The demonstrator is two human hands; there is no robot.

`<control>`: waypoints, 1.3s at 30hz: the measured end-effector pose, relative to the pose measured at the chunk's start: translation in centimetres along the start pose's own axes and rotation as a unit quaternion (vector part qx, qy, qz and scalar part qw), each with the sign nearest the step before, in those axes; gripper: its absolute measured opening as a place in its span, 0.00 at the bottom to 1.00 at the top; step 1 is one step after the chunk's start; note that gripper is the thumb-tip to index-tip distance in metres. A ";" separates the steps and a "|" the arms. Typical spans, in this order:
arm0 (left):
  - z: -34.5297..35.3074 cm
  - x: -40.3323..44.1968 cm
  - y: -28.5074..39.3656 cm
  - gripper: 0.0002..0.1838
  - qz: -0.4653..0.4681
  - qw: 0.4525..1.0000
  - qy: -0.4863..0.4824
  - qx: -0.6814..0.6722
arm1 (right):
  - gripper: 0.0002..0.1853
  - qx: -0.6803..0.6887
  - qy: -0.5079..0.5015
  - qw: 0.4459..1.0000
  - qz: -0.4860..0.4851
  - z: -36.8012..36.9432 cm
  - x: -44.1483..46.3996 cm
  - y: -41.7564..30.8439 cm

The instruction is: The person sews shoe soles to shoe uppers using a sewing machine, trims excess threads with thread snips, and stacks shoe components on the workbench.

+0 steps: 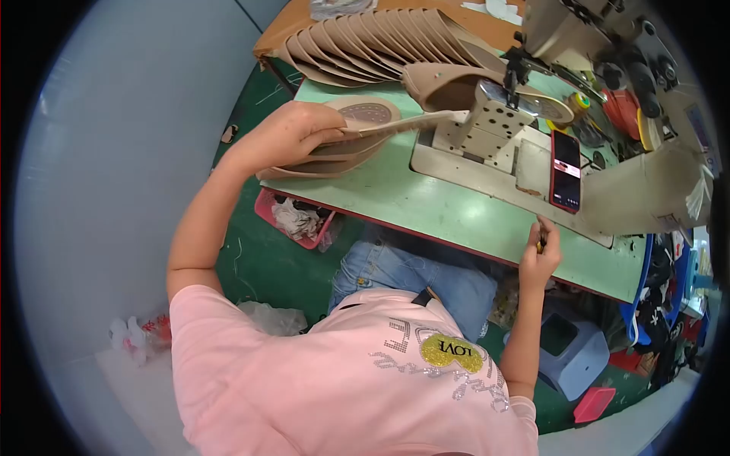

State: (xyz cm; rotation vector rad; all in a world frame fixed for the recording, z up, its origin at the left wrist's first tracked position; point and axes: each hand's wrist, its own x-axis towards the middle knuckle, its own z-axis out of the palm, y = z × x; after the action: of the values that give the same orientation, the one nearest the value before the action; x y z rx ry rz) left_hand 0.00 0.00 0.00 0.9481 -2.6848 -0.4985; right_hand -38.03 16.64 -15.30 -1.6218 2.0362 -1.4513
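Note:
My left hand (304, 131) is closed on a beige shoe piece (411, 123), a thin strip-like edge of which reaches right to the machine's post. Under that hand lie several beige shoe pieces (334, 163), one with a patterned oval insole (369, 112). A beige shoe upper (437, 85) hangs at the post (494, 121) of the sewing machine (559, 38), beneath its needle area. Near the table's front edge my right hand (541, 254) is closed around a small dark and yellow tool (541, 242), mostly hidden by the fingers.
A long row of beige shoe uppers (380, 42) stands at the back of the green table (395, 205). A phone (565, 171) lies on the machine bed. Below are a pink basket (266, 205) of scraps and a blue-grey stool (582, 357). Thread spools (579, 102) stand behind.

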 end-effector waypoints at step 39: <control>4.2 16.1 3.6 0.17 -0.149 0.912 -0.040 -0.381 | 0.11 0.222 -0.191 0.956 0.012 -0.2 16.0 -6.7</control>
State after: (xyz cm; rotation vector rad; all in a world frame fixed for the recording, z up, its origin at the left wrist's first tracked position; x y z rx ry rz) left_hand -15.58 -6.72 -0.43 1.0755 -2.0719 -1.5248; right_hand -40.13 4.06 -3.47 -1.5275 1.3956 -1.3326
